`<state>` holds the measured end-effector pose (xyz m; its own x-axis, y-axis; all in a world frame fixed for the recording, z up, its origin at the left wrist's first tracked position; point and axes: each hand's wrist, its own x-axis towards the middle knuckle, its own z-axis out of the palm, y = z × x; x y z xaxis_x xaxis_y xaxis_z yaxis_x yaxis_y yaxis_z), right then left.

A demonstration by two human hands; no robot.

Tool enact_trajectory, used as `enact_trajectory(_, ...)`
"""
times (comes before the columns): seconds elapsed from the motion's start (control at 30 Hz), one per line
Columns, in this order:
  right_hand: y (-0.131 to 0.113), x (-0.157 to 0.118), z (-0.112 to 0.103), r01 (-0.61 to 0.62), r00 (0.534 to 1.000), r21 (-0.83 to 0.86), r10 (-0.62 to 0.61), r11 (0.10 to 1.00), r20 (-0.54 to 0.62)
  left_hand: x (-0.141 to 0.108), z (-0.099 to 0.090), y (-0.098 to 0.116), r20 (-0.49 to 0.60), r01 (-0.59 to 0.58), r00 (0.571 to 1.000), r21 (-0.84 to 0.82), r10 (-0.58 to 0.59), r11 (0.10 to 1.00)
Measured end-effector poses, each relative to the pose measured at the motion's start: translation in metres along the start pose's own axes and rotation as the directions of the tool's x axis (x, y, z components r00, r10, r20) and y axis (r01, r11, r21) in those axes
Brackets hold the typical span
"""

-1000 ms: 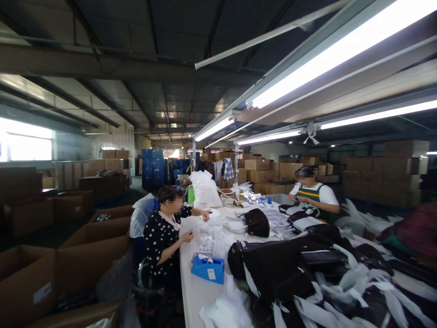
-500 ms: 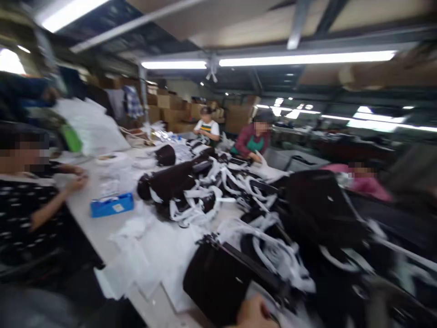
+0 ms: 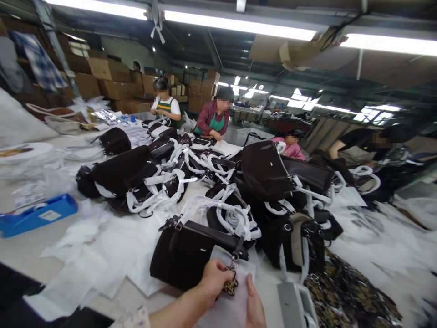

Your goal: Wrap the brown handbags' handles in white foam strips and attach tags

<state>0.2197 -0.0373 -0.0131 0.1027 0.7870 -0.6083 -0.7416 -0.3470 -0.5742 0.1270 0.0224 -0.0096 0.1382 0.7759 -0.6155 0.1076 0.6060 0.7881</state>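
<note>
My left hand (image 3: 214, 279) reaches in from the lower left, its fingers pinching a leopard-print charm (image 3: 231, 283) that hangs from a metal ring at the right end of a dark brown handbag (image 3: 184, 257). Behind the charm lies a thin sheet of white tissue paper (image 3: 225, 312), partly over the bag's front. Beside the sheet's right edge is my right hand (image 3: 254, 304), fingers stretched upward and apart from the charm; its lower part is cut off by the frame. The handbag's wrapped white strap (image 3: 235, 218) lies coiled behind it.
Several dark bags with white-wrapped straps are heaped across the table (image 3: 112, 296). A blue tape dispenser (image 3: 48, 214) stands left, a grey dispenser (image 3: 293, 303) at front right beside packets of leopard-print pieces (image 3: 344, 291). Several co-workers, one in a green apron (image 3: 215, 124), sit or stand around.
The view has swung right and steadied. Both my hands now show at the handbag, with the charm in my left; before, only one blurred hand showed at the bottom edge.
</note>
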Motion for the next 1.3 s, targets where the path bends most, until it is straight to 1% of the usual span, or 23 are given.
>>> enact_trajectory(0.1, 0.008, -0.001, 0.001, 0.082, 0.992, -0.051, -0.086, 0.995, -0.097, -0.002, 0.001, -0.006, -0.008, -0.089, 0.996, 0.167, 0.092, 0.982)
enact_trajectory(0.17, 0.011, 0.001, 0.001, 0.140, 0.966, -0.140, -0.167, 0.980, -0.198, -0.007, 0.000, -0.007, 0.004, -0.132, 0.990, 0.319, 0.138, 0.939)
enact_trajectory(0.23, 0.012, 0.005, 0.001, 0.186, 0.930, -0.250, -0.252, 0.950, -0.266, -0.016, -0.002, -0.003, 0.045, -0.190, 0.980, 0.458, 0.191, 0.868)
enact_trajectory(0.3, 0.011, 0.008, 0.001, 0.226, 0.906, -0.312, -0.317, 0.923, -0.281, -0.025, -0.007, 0.004, 0.112, -0.270, 0.961, 0.560, 0.251, 0.783)
enact_trajectory(0.37, 0.009, 0.011, 0.001, 0.252, 0.895, -0.317, -0.344, 0.915, -0.284, -0.031, -0.014, 0.011, 0.174, -0.338, 0.939, 0.621, 0.297, 0.707)
enact_trajectory(0.4, 0.008, 0.012, 0.000, 0.255, 0.890, -0.311, -0.348, 0.916, -0.294, -0.032, -0.018, 0.014, 0.182, -0.358, 0.930, 0.640, 0.319, 0.680)
enact_trajectory(0.47, 0.008, 0.012, 0.000, 0.247, 0.891, -0.284, -0.333, 0.926, -0.308, -0.029, -0.028, 0.016, 0.134, -0.369, 0.916, 0.656, 0.379, 0.659)
enact_trajectory(0.5, 0.008, 0.012, 0.000, 0.236, 0.898, -0.264, -0.314, 0.935, -0.309, -0.026, -0.032, 0.016, 0.089, -0.360, 0.911, 0.647, 0.402, 0.672)
enact_trajectory(0.57, 0.008, 0.012, -0.001, 0.217, 0.916, -0.218, -0.276, 0.951, -0.292, -0.016, -0.040, 0.013, 0.014, -0.339, 0.913, 0.585, 0.408, 0.737)
enact_trajectory(0.6, 0.008, 0.012, -0.002, 0.208, 0.926, -0.197, -0.257, 0.958, -0.275, -0.011, -0.042, 0.011, 0.005, -0.331, 0.922, 0.528, 0.387, 0.782)
enact_trajectory(0.63, 0.008, 0.013, -0.003, 0.197, 0.938, -0.180, -0.238, 0.964, -0.250, -0.006, -0.043, 0.009, 0.023, -0.323, 0.935, 0.459, 0.353, 0.828)
enact_trajectory(0.67, 0.007, 0.014, -0.005, 0.190, 0.950, -0.161, -0.223, 0.968, -0.220, -0.001, -0.043, 0.009, 0.076, -0.319, 0.946, 0.378, 0.314, 0.869)
enact_trajectory(0.7, 0.007, 0.015, -0.007, 0.187, 0.958, -0.146, -0.214, 0.971, -0.191, 0.002, -0.042, 0.009, 0.156, -0.311, 0.948, 0.293, 0.276, 0.904)
enact_trajectory(0.77, 0.006, 0.017, -0.012, 0.197, 0.963, -0.146, -0.219, 0.970, -0.156, 0.006, -0.036, 0.013, 0.314, -0.272, 0.924, 0.139, 0.218, 0.952)
enact_trajectory(0.8, 0.006, 0.019, -0.014, 0.211, 0.960, -0.164, -0.236, 0.964, -0.153, 0.008, -0.032, 0.017, 0.357, -0.238, 0.914, 0.082, 0.195, 0.968)
enact_trajectory(0.83, 0.006, 0.020, -0.017, 0.228, 0.953, -0.194, -0.260, 0.954, -0.157, 0.010, -0.028, 0.020, 0.369, -0.201, 0.913, 0.039, 0.172, 0.979)
enact_trajectory(0.9, 0.006, 0.021, -0.021, 0.258, 0.937, -0.266, -0.308, 0.929, -0.164, 0.014, -0.020, 0.028, 0.328, -0.144, 0.934, -0.008, 0.139, 0.990)
enact_trajectory(1.0, 0.004, 0.020, -0.023, 0.292, 0.916, -0.354, -0.367, 0.888, -0.165, 0.021, -0.012, 0.033, 0.285, -0.123, 0.950, -0.029, 0.126, 0.992)
enact_trajectory(1.07, 0.001, 0.017, -0.022, 0.306, 0.907, -0.403, -0.393, 0.863, -0.151, 0.025, -0.008, 0.031, 0.256, -0.118, 0.959, -0.047, 0.126, 0.992)
enact_trajectory(1.13, -0.002, 0.014, -0.019, 0.326, 0.893, -0.468, -0.430, 0.822, -0.132, 0.027, -0.005, 0.026, 0.227, -0.085, 0.969, -0.075, 0.100, 0.994)
enact_trajectory(1.23, -0.005, 0.008, -0.014, 0.358, 0.849, -0.577, -0.513, 0.734, -0.125, 0.027, -0.001, 0.021, 0.206, -0.026, 0.977, -0.110, 0.048, 0.994)
enact_trajectory(1.3, -0.005, 0.005, -0.012, 0.366, 0.833, -0.609, -0.540, 0.704, -0.124, 0.025, -0.002, 0.020, 0.221, 0.010, 0.975, -0.120, 0.017, 0.993)
